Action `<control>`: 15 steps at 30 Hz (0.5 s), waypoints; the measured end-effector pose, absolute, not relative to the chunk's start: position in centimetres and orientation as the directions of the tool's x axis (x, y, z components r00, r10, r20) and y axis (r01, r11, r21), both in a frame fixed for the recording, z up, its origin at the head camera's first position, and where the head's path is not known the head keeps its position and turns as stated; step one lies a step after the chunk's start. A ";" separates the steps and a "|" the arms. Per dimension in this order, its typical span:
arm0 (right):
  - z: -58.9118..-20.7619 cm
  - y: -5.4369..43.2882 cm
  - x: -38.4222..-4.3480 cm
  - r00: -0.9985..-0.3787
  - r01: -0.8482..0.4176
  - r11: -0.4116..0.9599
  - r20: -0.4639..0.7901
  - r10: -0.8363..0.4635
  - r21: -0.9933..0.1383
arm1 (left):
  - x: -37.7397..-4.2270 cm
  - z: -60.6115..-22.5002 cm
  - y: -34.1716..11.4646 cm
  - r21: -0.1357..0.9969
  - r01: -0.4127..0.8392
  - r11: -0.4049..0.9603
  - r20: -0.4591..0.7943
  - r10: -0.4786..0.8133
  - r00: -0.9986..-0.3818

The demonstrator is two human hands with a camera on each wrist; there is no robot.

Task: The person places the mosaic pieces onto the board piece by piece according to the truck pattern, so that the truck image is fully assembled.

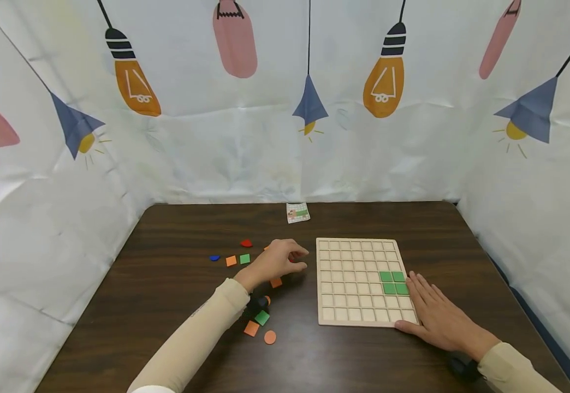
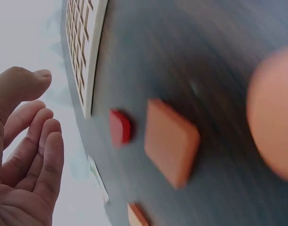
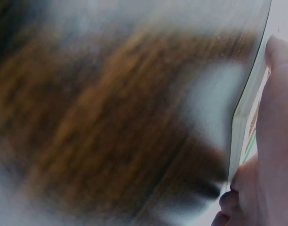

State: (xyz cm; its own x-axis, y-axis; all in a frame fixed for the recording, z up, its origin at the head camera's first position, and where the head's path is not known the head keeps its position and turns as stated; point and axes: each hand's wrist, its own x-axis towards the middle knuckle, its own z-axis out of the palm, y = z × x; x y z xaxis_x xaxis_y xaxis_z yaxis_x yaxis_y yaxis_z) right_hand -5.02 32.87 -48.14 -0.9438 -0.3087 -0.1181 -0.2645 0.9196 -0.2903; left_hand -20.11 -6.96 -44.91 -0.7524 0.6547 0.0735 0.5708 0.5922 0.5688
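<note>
My left hand (image 1: 277, 259) hovers over the scattered pieces left of the board, thumb apart from loosely bent fingers. Nothing sits between them in the left wrist view, where a small red piece (image 2: 119, 128) and an orange square (image 2: 171, 143) lie on the table beyond. A pale wooden grid board (image 1: 349, 325) lies to the right, with several green squares (image 1: 393, 283) set in cells by its right edge. My right hand (image 1: 437, 316) rests with straight fingers along that edge, its thumb at the near right corner; the right wrist view catches this side closely.
Loose pieces around the left forearm include a green square (image 1: 262, 317), an orange circle (image 1: 269, 337), a blue piece (image 1: 214, 257) and a red piece (image 1: 246, 243). A small printed card (image 1: 297, 213) lies at the far edge of the dark table (image 1: 167, 284). Patterned cloth surrounds it.
</note>
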 end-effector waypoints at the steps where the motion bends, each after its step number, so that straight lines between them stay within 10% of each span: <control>1: -48.2 32.9 -5.0 -0.943 -0.265 0.919 -0.120 -0.310 -0.291 | -20.1 -44.9 -7.4 0.571 0.560 0.600 0.069 0.645 -0.761; 15: -48.1 32.8 -5.0 -0.943 -0.260 0.920 -0.127 -0.307 -0.292 | -20.9 -44.4 -13.0 0.592 0.454 0.666 0.037 0.540 -0.841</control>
State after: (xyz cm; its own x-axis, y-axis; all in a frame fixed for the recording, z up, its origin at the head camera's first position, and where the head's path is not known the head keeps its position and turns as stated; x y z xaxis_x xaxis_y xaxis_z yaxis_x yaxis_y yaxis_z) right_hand -5.02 32.77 -48.13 -0.9431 -0.3072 -0.1269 -0.2604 0.9202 -0.2924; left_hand -20.95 -13.04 -44.44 -0.8406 0.5403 0.0369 0.4540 0.6659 0.5919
